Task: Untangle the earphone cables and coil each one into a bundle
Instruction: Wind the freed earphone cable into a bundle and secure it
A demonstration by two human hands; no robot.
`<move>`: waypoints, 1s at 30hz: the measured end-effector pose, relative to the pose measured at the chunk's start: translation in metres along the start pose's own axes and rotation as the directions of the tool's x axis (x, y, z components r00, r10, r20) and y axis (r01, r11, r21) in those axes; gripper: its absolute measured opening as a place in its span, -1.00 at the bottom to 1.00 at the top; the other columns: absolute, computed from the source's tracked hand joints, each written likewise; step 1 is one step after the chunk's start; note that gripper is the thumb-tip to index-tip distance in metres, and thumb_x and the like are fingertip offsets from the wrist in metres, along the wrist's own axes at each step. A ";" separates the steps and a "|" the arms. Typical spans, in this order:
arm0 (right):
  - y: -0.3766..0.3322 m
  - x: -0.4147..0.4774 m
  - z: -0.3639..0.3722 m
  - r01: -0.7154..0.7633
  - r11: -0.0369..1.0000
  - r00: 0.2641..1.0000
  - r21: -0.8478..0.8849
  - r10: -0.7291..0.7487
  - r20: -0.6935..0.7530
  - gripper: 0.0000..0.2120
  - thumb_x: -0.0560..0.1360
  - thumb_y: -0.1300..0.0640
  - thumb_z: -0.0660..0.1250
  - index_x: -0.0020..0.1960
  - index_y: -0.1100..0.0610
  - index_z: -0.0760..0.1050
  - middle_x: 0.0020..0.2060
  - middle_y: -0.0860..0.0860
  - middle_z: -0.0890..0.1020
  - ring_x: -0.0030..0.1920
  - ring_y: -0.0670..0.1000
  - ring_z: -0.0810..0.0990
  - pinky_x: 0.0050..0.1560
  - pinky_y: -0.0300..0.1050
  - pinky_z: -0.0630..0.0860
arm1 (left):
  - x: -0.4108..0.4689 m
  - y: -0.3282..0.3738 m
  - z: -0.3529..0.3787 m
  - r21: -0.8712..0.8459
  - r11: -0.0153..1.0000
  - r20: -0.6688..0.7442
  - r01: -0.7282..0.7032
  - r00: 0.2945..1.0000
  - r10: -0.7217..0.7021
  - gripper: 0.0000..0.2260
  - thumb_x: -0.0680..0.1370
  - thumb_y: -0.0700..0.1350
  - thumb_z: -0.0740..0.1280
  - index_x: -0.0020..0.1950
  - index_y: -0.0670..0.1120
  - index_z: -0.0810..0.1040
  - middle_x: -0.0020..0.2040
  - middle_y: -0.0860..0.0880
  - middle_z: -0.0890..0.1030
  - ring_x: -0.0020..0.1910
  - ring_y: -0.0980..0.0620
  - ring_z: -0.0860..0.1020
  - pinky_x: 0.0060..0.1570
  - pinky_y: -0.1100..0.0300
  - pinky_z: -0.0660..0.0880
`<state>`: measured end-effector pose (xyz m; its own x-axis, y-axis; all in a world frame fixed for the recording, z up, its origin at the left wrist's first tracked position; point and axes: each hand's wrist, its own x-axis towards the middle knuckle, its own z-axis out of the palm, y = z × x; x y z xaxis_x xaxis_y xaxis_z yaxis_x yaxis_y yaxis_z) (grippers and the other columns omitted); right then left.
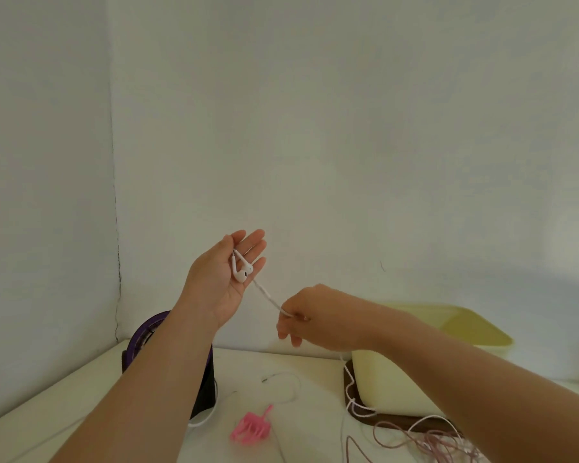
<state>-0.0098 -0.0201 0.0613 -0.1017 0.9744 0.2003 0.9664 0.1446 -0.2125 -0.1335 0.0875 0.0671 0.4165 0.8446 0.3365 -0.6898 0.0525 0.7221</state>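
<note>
My left hand [226, 277] is raised palm up with fingers nearly straight. Two white earbuds [242, 269] lie in its palm, held by the thumb against the fingers. Their white cable [268, 297] runs taut down to my right hand [310, 317], which pinches it between thumb and fingers. Below the right hand the cable hangs to the table [349, 389] and ends in loose loops. A pinkish-brown cable tangle [432, 441] lies at the lower right, under my right forearm.
A pale yellow box [398, 382] stands on a dark tray at right. A dark purple round container [147, 332] sits behind my left forearm. A pink plastic clip [249, 427] lies on the white table [64, 396]. White wall behind.
</note>
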 end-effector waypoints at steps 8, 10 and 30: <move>-0.025 -0.018 -0.026 0.005 0.897 0.977 -0.441 -0.098 -0.189 -0.74 0.63 0.00 0.07 -0.02 0.07 0.48 -0.15 -0.01 0.54 -0.11 0.06 0.54 -0.07 -0.05 0.48 | -0.001 -0.024 0.001 0.178 0.984 0.027 -0.021 1.000 0.017 -0.79 0.67 -0.14 0.06 0.11 -0.17 0.46 0.08 -0.10 0.65 0.08 0.05 0.61 -0.22 0.31 0.56; -0.028 -0.022 -0.030 0.001 0.900 0.973 -0.435 -0.101 -0.208 -0.77 0.63 0.01 0.09 0.02 0.06 0.48 -0.10 -0.01 0.53 -0.09 0.05 0.55 -0.03 -0.03 0.49 | -0.001 -0.026 0.003 0.150 0.988 0.035 -0.030 0.999 0.025 -0.78 0.67 -0.14 0.08 0.17 -0.18 0.46 0.08 -0.09 0.64 0.00 0.09 0.64 -0.29 0.34 0.55; -0.030 -0.033 -0.049 0.024 0.897 0.948 -0.442 -0.161 -0.275 -0.78 0.59 0.01 0.15 -0.11 -0.02 0.55 -0.23 -0.09 0.56 -0.16 -0.04 0.54 -0.16 -0.12 0.49 | -0.016 -0.037 0.004 0.427 0.902 0.146 -0.071 0.989 0.009 -0.79 0.64 -0.20 0.13 0.05 -0.18 0.56 -0.49 0.03 0.55 -0.40 0.15 0.58 0.14 0.11 0.50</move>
<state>-0.0235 -0.0654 0.1076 -0.1875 0.8528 0.4874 0.9683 0.0773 0.2374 -0.1121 0.0696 0.0377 0.4925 0.7579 0.4277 -0.3990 -0.2401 0.8849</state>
